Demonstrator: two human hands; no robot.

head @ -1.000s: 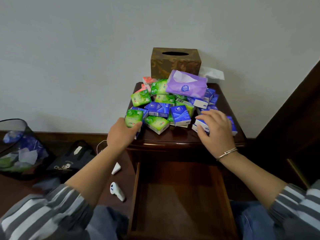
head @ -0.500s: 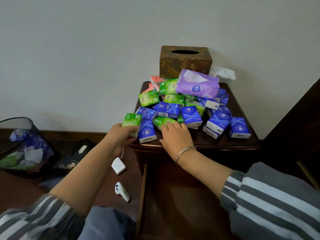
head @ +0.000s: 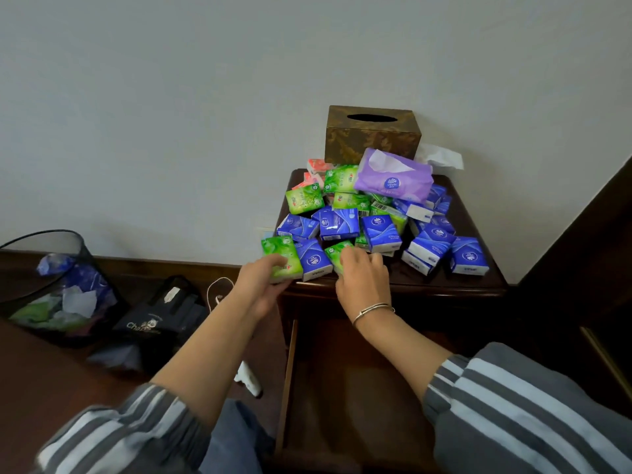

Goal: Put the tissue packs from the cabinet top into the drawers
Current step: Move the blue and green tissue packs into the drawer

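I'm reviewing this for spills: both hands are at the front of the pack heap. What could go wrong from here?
The green pack in the left hand is at the cabinet's front corner and might drop outside the open drawer. Pulling front packs where the right hand touches may bring the purple pack sliding down.

Your left hand (head: pixel 263 285) holds the left green pack (head: pixel 280 254) at the near left corner of the cabinet top (head: pixel 478 280), with the thumb on it. Your right hand (head: pixel 364 278) lies with its fingers over the other green pack (head: pixel 337 253); whether it grips is not clear. A blue pack (head: pixel 313 260) stands between these two. Farther back is the heap of packs, with the purple pack (head: pixel 393 181) on top and the brown tissue box (head: pixel 372 138) at the wall. The drawer (head: pixel 342 388) is open below your arms.
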